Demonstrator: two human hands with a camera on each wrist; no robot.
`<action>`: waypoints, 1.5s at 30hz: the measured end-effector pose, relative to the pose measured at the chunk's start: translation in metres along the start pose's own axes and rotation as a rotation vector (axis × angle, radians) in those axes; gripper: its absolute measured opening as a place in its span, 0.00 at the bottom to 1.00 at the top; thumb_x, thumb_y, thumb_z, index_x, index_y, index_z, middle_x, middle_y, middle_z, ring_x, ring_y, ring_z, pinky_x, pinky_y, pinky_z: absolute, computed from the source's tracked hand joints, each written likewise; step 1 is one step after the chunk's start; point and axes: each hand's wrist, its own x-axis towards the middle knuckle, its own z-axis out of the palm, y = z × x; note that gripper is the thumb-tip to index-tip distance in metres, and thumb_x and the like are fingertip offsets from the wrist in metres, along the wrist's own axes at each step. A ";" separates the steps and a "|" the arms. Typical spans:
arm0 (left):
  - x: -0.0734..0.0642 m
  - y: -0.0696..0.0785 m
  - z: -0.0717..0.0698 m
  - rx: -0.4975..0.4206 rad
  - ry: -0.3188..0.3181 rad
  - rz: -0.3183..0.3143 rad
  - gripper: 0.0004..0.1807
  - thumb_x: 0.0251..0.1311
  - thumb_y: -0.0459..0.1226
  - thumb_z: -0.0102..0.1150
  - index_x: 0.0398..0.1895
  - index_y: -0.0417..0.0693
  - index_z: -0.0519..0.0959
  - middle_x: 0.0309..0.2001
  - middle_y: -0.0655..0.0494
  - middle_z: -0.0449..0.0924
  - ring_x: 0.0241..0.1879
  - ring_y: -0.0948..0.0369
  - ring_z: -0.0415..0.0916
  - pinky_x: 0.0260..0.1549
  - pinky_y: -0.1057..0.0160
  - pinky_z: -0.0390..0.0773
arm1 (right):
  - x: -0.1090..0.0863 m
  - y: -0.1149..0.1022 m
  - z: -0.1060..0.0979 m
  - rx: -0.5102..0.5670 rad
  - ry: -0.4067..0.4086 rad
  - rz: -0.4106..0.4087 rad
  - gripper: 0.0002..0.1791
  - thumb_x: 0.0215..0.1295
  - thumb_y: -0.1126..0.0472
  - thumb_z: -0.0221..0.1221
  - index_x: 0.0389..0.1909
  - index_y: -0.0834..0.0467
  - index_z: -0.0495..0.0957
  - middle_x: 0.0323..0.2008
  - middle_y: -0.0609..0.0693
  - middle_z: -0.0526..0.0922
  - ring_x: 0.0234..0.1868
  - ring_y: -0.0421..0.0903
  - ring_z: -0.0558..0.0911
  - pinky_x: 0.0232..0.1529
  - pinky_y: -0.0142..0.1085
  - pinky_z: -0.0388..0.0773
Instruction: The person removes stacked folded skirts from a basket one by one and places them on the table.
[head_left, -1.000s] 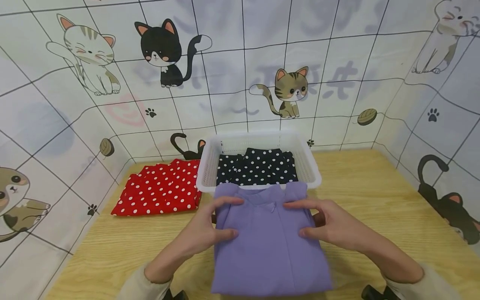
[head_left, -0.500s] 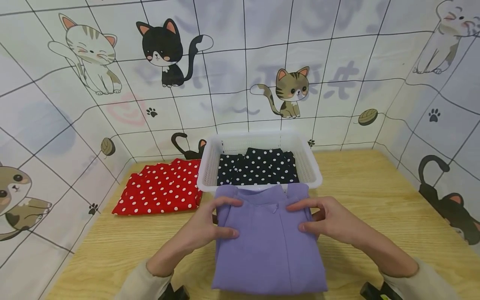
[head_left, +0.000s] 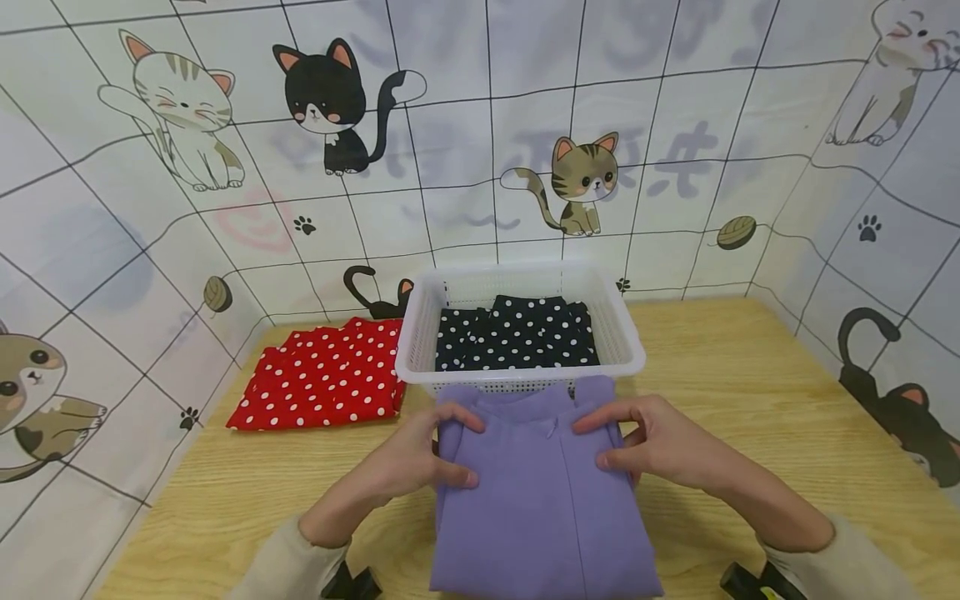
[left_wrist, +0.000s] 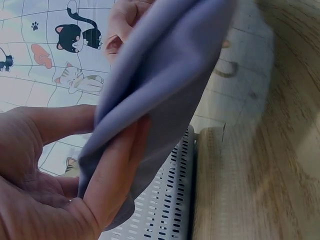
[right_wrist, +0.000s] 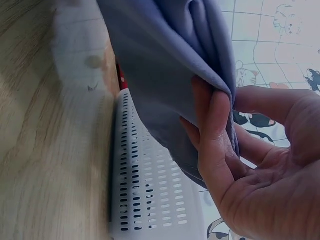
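A folded purple garment (head_left: 525, 500) is held by both hands in front of the basket, its neckline end toward the basket. My left hand (head_left: 420, 454) grips its left edge, thumb on top and other fingers beneath, as the left wrist view shows around the purple cloth (left_wrist: 165, 75). My right hand (head_left: 656, 442) pinches the right edge the same way; in the right wrist view its fingers (right_wrist: 215, 145) lie under the cloth. Both wrist views show the garment lifted above the table. A white basket (head_left: 633, 354) behind it contains a folded black cloth with white dots (head_left: 517, 333).
A folded red cloth with white dots (head_left: 322, 375) lies on the wooden table (head_left: 720, 367) to the left of the basket. Cat-patterned sheeting (head_left: 465, 200) forms walls behind and on both sides.
The purple garment and both hands first shift slightly; then its far edge draws back a little toward me, uncovering more of the basket's front. Both hands keep their hold.
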 end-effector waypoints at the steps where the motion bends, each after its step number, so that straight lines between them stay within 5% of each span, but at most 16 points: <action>1: 0.000 -0.001 0.000 -0.007 -0.004 -0.010 0.27 0.50 0.28 0.76 0.55 0.47 0.79 0.64 0.41 0.68 0.51 0.50 0.79 0.50 0.54 0.84 | 0.000 0.000 0.000 -0.002 -0.005 0.003 0.24 0.61 0.68 0.67 0.59 0.70 0.80 0.48 0.62 0.81 0.26 0.39 0.85 0.26 0.39 0.85; 6: 0.002 -0.004 0.000 -0.042 -0.016 -0.040 0.27 0.51 0.27 0.75 0.56 0.45 0.79 0.63 0.40 0.67 0.50 0.51 0.78 0.46 0.56 0.85 | 0.001 0.001 0.001 -0.012 -0.017 0.013 0.24 0.62 0.68 0.67 0.59 0.70 0.79 0.43 0.58 0.82 0.26 0.38 0.85 0.27 0.39 0.85; 16: 0.007 -0.011 -0.001 -0.061 -0.042 -0.058 0.25 0.52 0.28 0.74 0.55 0.44 0.80 0.59 0.41 0.70 0.40 0.55 0.81 0.28 0.58 0.85 | 0.004 0.006 0.001 -0.048 -0.027 -0.007 0.22 0.62 0.66 0.68 0.57 0.69 0.81 0.51 0.67 0.82 0.23 0.37 0.82 0.25 0.40 0.86; 45: 0.022 -0.037 -0.011 -0.004 -0.085 -0.111 0.21 0.53 0.30 0.74 0.53 0.42 0.84 0.61 0.41 0.71 0.36 0.58 0.82 0.29 0.55 0.87 | 0.016 0.030 -0.002 -0.067 -0.104 0.064 0.22 0.65 0.63 0.66 0.58 0.69 0.81 0.61 0.70 0.77 0.35 0.42 0.85 0.24 0.42 0.86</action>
